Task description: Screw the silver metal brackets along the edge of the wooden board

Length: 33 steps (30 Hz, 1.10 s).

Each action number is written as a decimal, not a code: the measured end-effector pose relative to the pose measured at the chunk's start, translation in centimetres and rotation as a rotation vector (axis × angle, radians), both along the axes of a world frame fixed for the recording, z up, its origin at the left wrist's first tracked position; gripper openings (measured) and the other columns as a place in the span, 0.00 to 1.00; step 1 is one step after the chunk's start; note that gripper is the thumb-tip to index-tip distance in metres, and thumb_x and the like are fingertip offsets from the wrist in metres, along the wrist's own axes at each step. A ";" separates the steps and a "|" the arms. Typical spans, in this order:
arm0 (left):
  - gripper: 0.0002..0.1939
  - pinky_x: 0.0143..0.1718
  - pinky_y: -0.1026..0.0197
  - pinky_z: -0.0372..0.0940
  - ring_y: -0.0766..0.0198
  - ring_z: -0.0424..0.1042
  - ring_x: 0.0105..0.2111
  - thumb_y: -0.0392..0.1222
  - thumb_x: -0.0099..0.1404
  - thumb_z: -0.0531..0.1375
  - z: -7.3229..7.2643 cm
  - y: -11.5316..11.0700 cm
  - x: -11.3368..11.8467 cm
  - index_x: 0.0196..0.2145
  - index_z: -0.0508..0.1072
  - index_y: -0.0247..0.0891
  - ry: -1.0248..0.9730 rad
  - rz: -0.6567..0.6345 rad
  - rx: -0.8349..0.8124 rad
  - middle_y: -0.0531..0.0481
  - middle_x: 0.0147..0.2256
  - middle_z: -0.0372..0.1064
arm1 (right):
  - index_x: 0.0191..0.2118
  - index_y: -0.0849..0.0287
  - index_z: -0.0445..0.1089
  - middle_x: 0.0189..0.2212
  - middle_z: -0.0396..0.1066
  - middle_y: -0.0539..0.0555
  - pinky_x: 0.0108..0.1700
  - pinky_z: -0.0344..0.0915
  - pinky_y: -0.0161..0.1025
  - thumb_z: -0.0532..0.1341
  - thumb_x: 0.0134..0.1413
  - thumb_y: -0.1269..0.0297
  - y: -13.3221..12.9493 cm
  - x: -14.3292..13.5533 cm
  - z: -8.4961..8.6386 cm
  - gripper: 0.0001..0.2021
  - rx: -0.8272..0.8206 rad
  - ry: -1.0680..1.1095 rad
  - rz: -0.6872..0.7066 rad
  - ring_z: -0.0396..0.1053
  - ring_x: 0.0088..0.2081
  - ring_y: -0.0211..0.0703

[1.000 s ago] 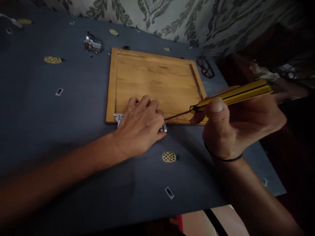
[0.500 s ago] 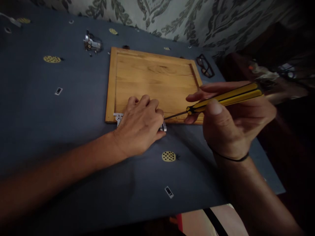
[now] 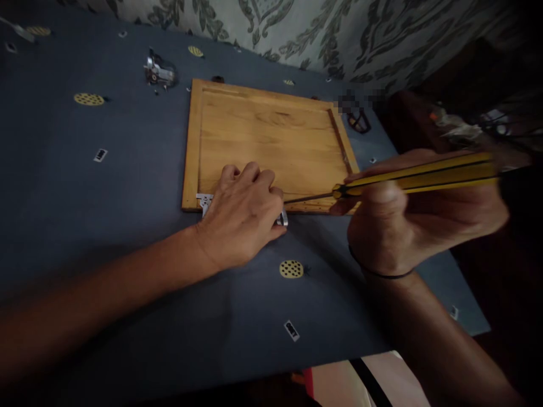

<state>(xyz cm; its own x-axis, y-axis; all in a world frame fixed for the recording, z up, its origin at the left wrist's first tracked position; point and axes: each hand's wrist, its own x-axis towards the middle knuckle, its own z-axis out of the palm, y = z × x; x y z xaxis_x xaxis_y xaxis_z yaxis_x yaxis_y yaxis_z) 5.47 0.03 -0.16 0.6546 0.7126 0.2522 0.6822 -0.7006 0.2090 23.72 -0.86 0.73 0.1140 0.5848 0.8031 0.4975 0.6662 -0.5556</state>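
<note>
A wooden cabinet door panel [image 3: 271, 135] with a raised frame lies flat on the blue-grey cloth. At its near edge my left hand [image 3: 246, 215] is closed over a metal hinge [image 3: 205, 200], whose ends stick out on both sides of the hand. My right hand [image 3: 394, 220] grips a screwdriver [image 3: 428, 176] by its yellow and black handle, thumb along its side. The thin shaft points left, and its tip reaches in by my left index finger. My left fingers hide the tip and whatever it touches.
Another metal hinge [image 3: 160, 72] with small loose pieces lies behind the panel at left. Dark-framed glasses [image 3: 358, 121] rest at the back right. A patterned wall [image 3: 271, 28] borders the table at the back. Cables and clutter [image 3: 462, 130] sit beyond the right edge.
My right hand has shifted a little to the right, and the screwdriver handle has swung to a flatter angle. My left hand stays on the hinge.
</note>
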 end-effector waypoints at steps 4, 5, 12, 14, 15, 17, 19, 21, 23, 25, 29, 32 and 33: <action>0.13 0.44 0.46 0.57 0.45 0.67 0.47 0.48 0.67 0.63 -0.1 0.0 0.0 0.36 0.77 0.33 -0.001 -0.005 -0.008 0.40 0.40 0.70 | 0.27 0.53 0.77 0.22 0.69 0.49 0.16 0.58 0.38 0.65 0.54 0.44 0.3 0.0 0.3 0.18 0.076 0.068 -0.132 0.66 0.19 0.36; 0.13 0.44 0.46 0.58 0.45 0.67 0.47 0.48 0.67 0.63 -0.1 0.0 0.0 0.36 0.77 0.33 -0.001 -0.004 -0.008 0.40 0.40 0.70 | 0.28 0.52 0.77 0.21 0.68 0.49 0.16 0.59 0.38 0.66 0.54 0.44 0.3 0.0 0.4 0.17 0.069 0.046 -0.127 0.66 0.19 0.37; 0.13 0.44 0.46 0.58 0.45 0.66 0.48 0.48 0.67 0.63 0.1 -0.1 0.0 0.37 0.77 0.33 0.008 0.005 -0.018 0.40 0.40 0.71 | 0.30 0.55 0.78 0.20 0.69 0.46 0.24 0.64 0.38 0.66 0.56 0.50 -0.4 0.0 0.4 0.14 -0.074 -0.063 -0.049 0.67 0.21 0.35; 0.13 0.44 0.46 0.58 0.45 0.66 0.48 0.48 0.67 0.63 0.1 -0.1 0.1 0.37 0.77 0.33 0.011 0.006 -0.021 0.40 0.40 0.71 | 0.30 0.57 0.78 0.22 0.70 0.47 0.21 0.62 0.35 0.67 0.56 0.51 -0.4 0.0 0.2 0.14 -0.098 -0.030 -0.015 0.67 0.20 0.33; 0.13 0.44 0.46 0.58 0.45 0.66 0.48 0.48 0.67 0.63 0.1 -0.1 0.1 0.37 0.77 0.33 0.013 0.006 -0.022 0.40 0.40 0.71 | 0.30 0.57 0.78 0.23 0.71 0.47 0.19 0.61 0.33 0.67 0.55 0.52 -0.4 -0.1 0.2 0.14 -0.109 -0.015 -0.002 0.67 0.20 0.32; 0.13 0.45 0.46 0.58 0.45 0.66 0.48 0.49 0.67 0.63 0.1 0.0 0.1 0.38 0.77 0.33 0.015 0.005 -0.020 0.40 0.40 0.71 | 0.30 0.59 0.78 0.25 0.72 0.48 0.19 0.61 0.32 0.68 0.55 0.54 -0.3 -0.1 0.0 0.13 -0.121 -0.006 0.014 0.68 0.20 0.31; 0.14 0.45 0.46 0.58 0.45 0.66 0.48 0.49 0.67 0.63 0.1 0.0 0.1 0.38 0.77 0.33 0.013 0.000 -0.014 0.40 0.40 0.70 | 0.30 0.59 0.78 0.26 0.73 0.48 0.19 0.63 0.31 0.69 0.54 0.55 -0.2 0.0 0.0 0.12 -0.127 -0.003 0.027 0.69 0.20 0.31; 0.14 0.45 0.46 0.58 0.45 0.66 0.48 0.49 0.67 0.63 0.1 0.0 0.1 0.38 0.77 0.33 0.013 0.001 -0.013 0.40 0.40 0.70 | 0.30 0.58 0.78 0.24 0.72 0.47 0.18 0.63 0.31 0.69 0.54 0.55 -0.1 0.0 0.0 0.11 -0.134 -0.004 0.045 0.69 0.20 0.31; 0.14 0.45 0.46 0.58 0.45 0.66 0.48 0.49 0.68 0.63 0.0 0.0 0.1 0.38 0.77 0.33 0.011 0.004 -0.011 0.40 0.40 0.70 | 0.31 0.57 0.78 0.24 0.72 0.46 0.19 0.64 0.31 0.70 0.54 0.56 -0.1 0.1 0.1 0.10 -0.139 0.006 0.090 0.69 0.20 0.31; 0.14 0.45 0.46 0.58 0.45 0.66 0.48 0.48 0.68 0.62 0.0 0.0 0.1 0.38 0.77 0.32 0.008 0.007 -0.006 0.40 0.40 0.70 | 0.33 0.58 0.78 0.26 0.74 0.47 0.19 0.66 0.31 0.70 0.53 0.58 0.0 0.3 0.2 0.08 -0.158 0.035 0.161 0.70 0.21 0.31; 0.14 0.45 0.47 0.58 0.45 0.67 0.48 0.49 0.68 0.62 -0.1 0.0 0.1 0.38 0.77 0.32 0.005 0.003 0.001 0.41 0.40 0.71 | 0.40 0.57 0.80 0.31 0.78 0.49 0.21 0.72 0.31 0.70 0.54 0.59 -0.2 0.6 0.5 0.10 -0.260 0.082 0.253 0.74 0.24 0.34; 0.14 0.44 0.47 0.58 0.45 0.67 0.48 0.49 0.67 0.63 -0.1 0.0 0.1 0.38 0.77 0.32 0.004 0.004 0.009 0.40 0.40 0.71 | 0.41 0.56 0.81 0.34 0.79 0.51 0.23 0.75 0.33 0.69 0.55 0.61 -0.3 0.7 0.8 0.09 -0.269 0.059 0.308 0.76 0.27 0.36; 0.14 0.44 0.46 0.58 0.45 0.67 0.48 0.49 0.67 0.63 -0.1 0.0 0.0 0.38 0.77 0.32 0.004 0.003 0.009 0.40 0.40 0.71 | 0.41 0.56 0.81 0.35 0.79 0.51 0.23 0.75 0.33 0.69 0.56 0.61 -0.4 0.8 0.8 0.08 -0.268 0.047 0.325 0.76 0.28 0.37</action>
